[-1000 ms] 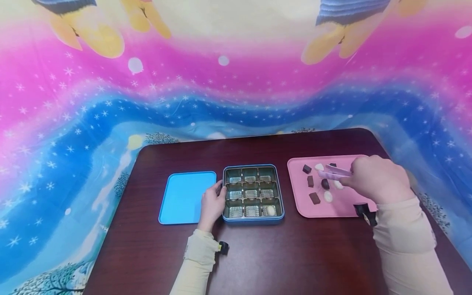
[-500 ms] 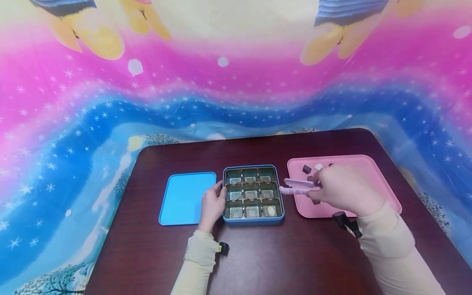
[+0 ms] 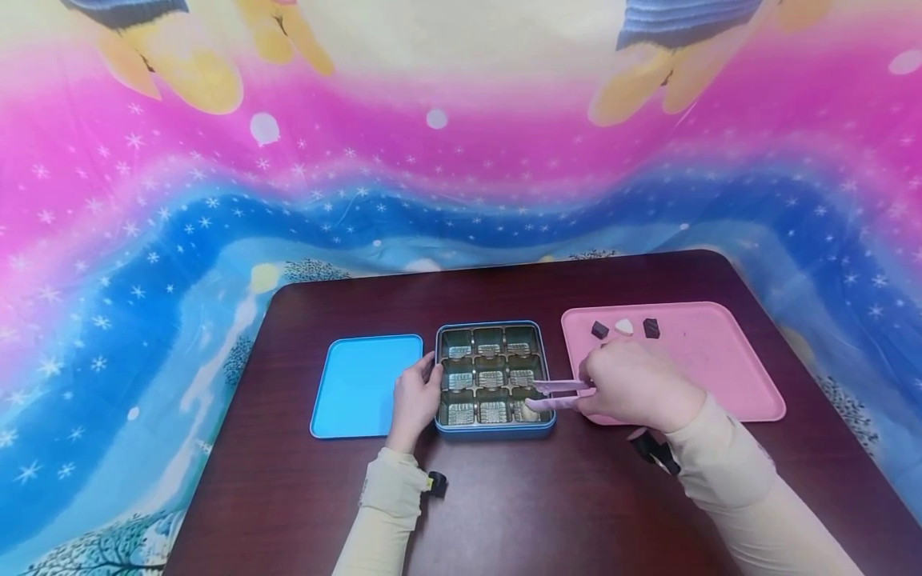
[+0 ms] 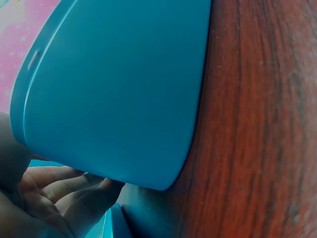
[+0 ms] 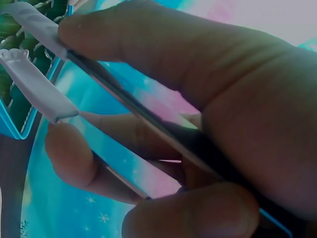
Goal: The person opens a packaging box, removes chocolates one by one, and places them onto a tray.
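Observation:
My right hand (image 3: 637,384) holds a pair of tongs with pale lilac tips (image 3: 562,386), its fingers wrapped round the dark arms in the right wrist view. The tips stand apart over the right side of a square blue tin (image 3: 497,432) with a gold divided insert. A white, rounded candy-like piece (image 3: 531,414) lies in the front right compartment, partly behind the lower tip. Nothing shows between the tips. At the tin's left wall, my left hand (image 3: 415,398) rests with thumb by the rim and fingers against the side; in the left wrist view its fingers (image 4: 69,191) touch the tin.
A flat blue lid (image 3: 363,388) lies left of the tin. To the right, a pink tray (image 3: 720,368) bears two dark pieces (image 3: 651,328) and a white piece (image 3: 623,326) at its back; my right hand hides part of it. A patterned cloth (image 3: 446,184) hangs behind the table.
My right hand has carried the tongs leftward from the pink tray to above the tin's right side. My left hand and the tin have stayed in place.

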`<state>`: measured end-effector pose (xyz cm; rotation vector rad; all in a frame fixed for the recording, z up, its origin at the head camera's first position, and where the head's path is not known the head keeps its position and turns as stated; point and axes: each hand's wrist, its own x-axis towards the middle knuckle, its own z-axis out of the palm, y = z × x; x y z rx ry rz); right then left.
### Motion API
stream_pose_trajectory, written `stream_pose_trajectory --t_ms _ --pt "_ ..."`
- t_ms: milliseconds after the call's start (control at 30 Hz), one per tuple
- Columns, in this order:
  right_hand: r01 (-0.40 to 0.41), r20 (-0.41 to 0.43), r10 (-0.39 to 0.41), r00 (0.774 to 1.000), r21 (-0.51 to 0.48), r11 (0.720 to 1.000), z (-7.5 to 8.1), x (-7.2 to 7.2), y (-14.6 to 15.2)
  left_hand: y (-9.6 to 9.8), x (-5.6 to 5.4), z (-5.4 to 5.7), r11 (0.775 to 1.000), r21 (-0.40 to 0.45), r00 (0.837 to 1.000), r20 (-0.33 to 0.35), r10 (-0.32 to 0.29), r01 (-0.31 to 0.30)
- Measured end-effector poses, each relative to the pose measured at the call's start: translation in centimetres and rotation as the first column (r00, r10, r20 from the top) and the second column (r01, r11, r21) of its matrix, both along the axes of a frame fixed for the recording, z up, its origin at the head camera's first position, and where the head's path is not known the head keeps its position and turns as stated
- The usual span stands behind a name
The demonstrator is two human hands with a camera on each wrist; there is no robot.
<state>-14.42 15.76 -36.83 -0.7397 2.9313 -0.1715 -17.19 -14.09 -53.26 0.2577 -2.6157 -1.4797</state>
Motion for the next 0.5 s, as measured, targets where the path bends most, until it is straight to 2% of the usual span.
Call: stream_pose_trajectory --t_ms 167,500 --pt "0.050 0.055 -0.051 0.997 0.032 0.998 -0.3 0.0 -0.4 0.0 0.0 -0.1 1.000 -0.001 1.000 -0.008 -0.004 0.004" --pt "0.001 0.060 -0.006 0.998 0.089 0.996 -0.6 -0.3 -1.5 0.0 0.0 0.0 1.000 0.000 1.000 -0.007 -0.002 0.002"
